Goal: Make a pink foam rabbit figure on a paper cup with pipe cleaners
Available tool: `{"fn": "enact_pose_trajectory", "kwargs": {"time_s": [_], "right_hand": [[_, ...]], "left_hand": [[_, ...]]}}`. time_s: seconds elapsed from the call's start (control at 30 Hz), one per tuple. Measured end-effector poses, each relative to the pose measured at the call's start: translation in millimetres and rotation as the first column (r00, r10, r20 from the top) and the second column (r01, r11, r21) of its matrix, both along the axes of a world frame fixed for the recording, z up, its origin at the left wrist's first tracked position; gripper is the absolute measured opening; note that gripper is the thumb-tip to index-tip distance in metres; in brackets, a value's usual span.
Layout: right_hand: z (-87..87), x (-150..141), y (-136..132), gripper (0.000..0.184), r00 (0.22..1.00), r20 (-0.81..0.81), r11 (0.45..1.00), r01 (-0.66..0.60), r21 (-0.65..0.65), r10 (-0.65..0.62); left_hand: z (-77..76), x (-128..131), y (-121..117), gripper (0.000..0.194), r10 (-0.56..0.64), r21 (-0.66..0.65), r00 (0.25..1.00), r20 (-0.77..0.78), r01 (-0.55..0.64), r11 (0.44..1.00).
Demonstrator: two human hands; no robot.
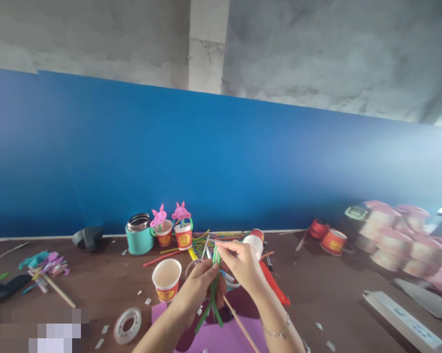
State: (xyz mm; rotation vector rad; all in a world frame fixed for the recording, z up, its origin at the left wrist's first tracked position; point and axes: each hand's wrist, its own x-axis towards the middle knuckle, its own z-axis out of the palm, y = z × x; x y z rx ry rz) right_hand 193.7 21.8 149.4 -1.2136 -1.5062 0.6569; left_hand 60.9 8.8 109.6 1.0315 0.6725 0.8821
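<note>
Several long green strips (214, 299), perhaps paper or foam, stand between my hands above a purple sheet (243, 333); their lower ends spread apart. My left hand (200, 279) is closed around the strips' middle. At their upper end, my right hand (241, 262) pinches them between thumb and fingers. A thin wooden stick (242, 326) slants below the hands; whether a finger touches it I cannot tell. Just left of my left hand is an upright paper cup (167, 282). Behind the hands, a bowl (231, 281) is partly hidden, and a white-and-red cup (255, 240) lies tilted.
Two cups with pink pig figures, a left one (165, 234) and a right one (184, 237), stand beside a turquoise flask (139, 238). Tape (128, 325) lies front left. At right are a power strip (401, 318) and stacked pink-white cups (390, 242). A blue partition (221, 162) borders the table.
</note>
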Motion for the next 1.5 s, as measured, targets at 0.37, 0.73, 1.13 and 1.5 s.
{"fn": "enact_pose_trajectory", "kwargs": {"time_s": [0.37, 0.73, 1.13, 1.5], "right_hand": [[-6.1, 4.1, 4.9, 0.033, 0.914, -0.385, 0.918, -0.255, -0.304, 0.126], [-8.4, -1.6, 5.8, 0.039, 0.941, -0.327, 0.946, -0.180, -0.270, 0.086], [-12.3, -9.0, 7.6, 0.031, 0.966, -0.249, 0.967, -0.131, -0.217, 0.075], [-24.3, -3.1, 5.4, 0.034, 0.977, -0.209, 0.961, -0.099, -0.259, 0.044]], "left_hand": [[2.4, -3.2, -0.9, 0.037, -0.022, 0.053, 0.999, -0.038, 0.024, 0.998], [1.5, -4.8, 4.7, 0.037, 0.048, 0.066, 0.999, -0.007, -0.047, 0.997], [-4.1, -5.3, 8.3, 0.036, 0.199, 0.266, 0.942, -0.269, -0.126, 0.956], [-15.8, 2.3, 4.7, 0.036, 0.200, 0.222, 0.960, -0.196, -0.155, 0.963]]}}
